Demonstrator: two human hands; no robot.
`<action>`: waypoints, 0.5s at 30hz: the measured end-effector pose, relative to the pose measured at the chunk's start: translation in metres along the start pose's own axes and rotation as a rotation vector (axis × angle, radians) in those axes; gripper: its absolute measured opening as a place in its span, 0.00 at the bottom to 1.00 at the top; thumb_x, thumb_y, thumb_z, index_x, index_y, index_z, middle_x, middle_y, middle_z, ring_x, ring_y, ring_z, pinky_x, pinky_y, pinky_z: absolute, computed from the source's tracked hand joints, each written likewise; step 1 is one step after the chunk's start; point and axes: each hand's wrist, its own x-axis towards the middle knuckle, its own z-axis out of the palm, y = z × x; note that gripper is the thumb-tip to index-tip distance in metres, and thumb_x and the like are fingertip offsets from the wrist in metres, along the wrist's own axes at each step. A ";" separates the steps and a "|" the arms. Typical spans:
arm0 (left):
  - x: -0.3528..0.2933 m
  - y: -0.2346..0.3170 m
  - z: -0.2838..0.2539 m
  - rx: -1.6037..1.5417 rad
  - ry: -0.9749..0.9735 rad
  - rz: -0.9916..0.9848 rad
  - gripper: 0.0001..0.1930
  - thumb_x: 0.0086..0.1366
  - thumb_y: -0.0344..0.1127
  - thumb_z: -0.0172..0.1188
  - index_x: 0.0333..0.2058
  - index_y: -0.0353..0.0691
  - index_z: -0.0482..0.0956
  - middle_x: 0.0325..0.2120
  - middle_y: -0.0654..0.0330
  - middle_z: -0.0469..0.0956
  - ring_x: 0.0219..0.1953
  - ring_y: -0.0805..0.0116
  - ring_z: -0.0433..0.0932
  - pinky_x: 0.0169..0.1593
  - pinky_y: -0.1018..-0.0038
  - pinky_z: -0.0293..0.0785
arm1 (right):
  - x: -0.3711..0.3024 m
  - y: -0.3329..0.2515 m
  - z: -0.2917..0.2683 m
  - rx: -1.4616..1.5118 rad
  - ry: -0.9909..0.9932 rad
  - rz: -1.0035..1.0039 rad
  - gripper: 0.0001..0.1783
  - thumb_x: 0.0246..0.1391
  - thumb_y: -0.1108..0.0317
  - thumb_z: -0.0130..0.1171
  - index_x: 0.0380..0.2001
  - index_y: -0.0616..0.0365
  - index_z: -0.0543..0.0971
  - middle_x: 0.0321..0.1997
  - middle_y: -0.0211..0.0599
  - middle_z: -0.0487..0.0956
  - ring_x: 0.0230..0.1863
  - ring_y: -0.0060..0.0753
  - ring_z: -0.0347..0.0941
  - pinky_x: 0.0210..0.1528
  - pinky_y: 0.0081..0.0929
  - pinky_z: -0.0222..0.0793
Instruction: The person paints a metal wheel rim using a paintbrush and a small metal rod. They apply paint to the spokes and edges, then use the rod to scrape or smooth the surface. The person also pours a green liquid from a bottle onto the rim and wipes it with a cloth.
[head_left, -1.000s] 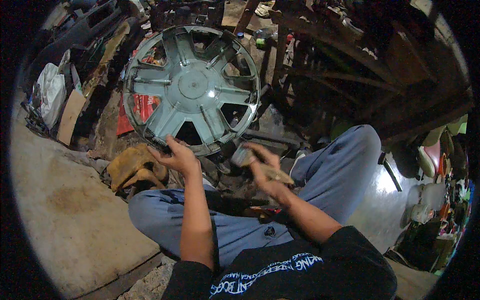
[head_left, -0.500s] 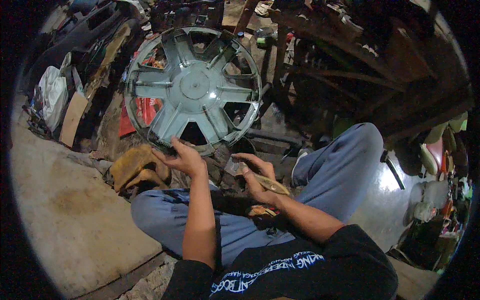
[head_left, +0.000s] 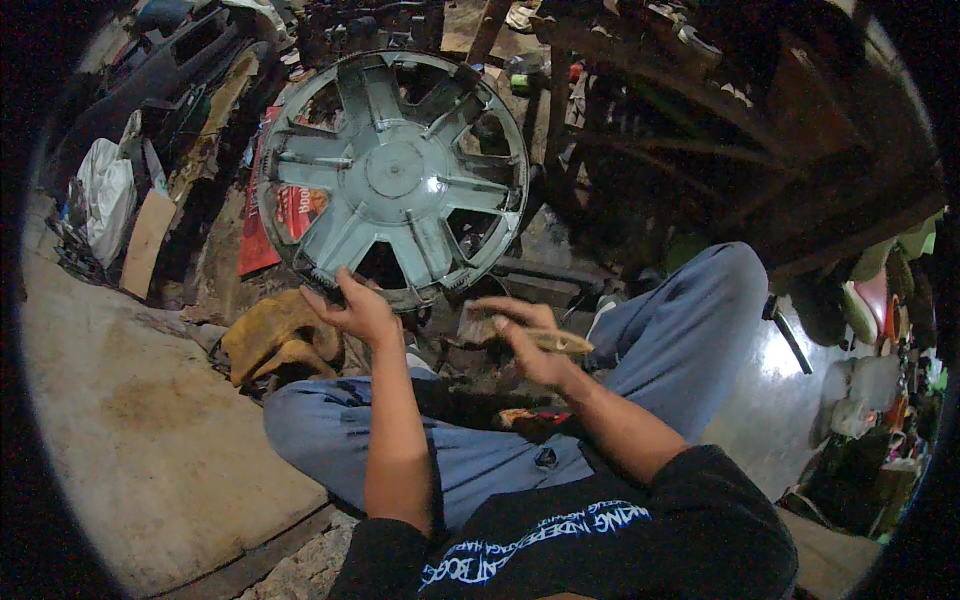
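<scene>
A large grey-green wheel cover with broad spokes and a round hub stands tilted in front of me. My left hand grips its lower left rim, the thumb showing on the near face and the other fingers partly hidden. In my right hand is a flat paintbrush with a pale wooden handle. Its bristle end points left and lies just below the wheel cover's bottom rim, apart from it. The bristles are slightly blurred.
A crumpled yellow-brown cloth lies by my left knee. Behind the wheel cover is a red printed sheet. A white plastic bag and dark car parts crowd the left; a dark frame fills the right. Below it is a dark tool handle.
The wheel cover has turned a little and shifted slightly right. My right hand has moved slightly right, and the brush handle has swung closer to level.
</scene>
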 end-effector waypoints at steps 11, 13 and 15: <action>0.036 -0.009 -0.003 0.059 -0.056 0.007 0.35 0.58 0.31 0.55 0.64 0.37 0.53 0.47 0.51 0.69 0.25 0.69 0.71 0.25 0.75 0.70 | 0.033 0.004 -0.031 -0.273 0.423 -0.014 0.17 0.58 0.62 0.50 0.48 0.55 0.77 0.38 0.45 0.82 0.42 0.33 0.77 0.48 0.30 0.69; 0.042 -0.014 -0.004 0.089 -0.051 0.030 0.36 0.58 0.32 0.55 0.64 0.36 0.53 0.50 0.51 0.68 0.29 0.68 0.72 0.27 0.75 0.71 | 0.014 -0.003 -0.019 -0.117 0.156 0.089 0.18 0.58 0.60 0.50 0.48 0.55 0.77 0.38 0.45 0.82 0.42 0.34 0.77 0.48 0.32 0.69; 0.049 -0.014 -0.005 0.165 -0.030 0.016 0.35 0.59 0.33 0.54 0.64 0.36 0.52 0.52 0.51 0.66 0.35 0.66 0.72 0.31 0.74 0.72 | 0.005 -0.010 -0.014 -0.123 -0.138 0.089 0.18 0.59 0.62 0.48 0.46 0.59 0.77 0.41 0.42 0.80 0.44 0.30 0.75 0.49 0.29 0.68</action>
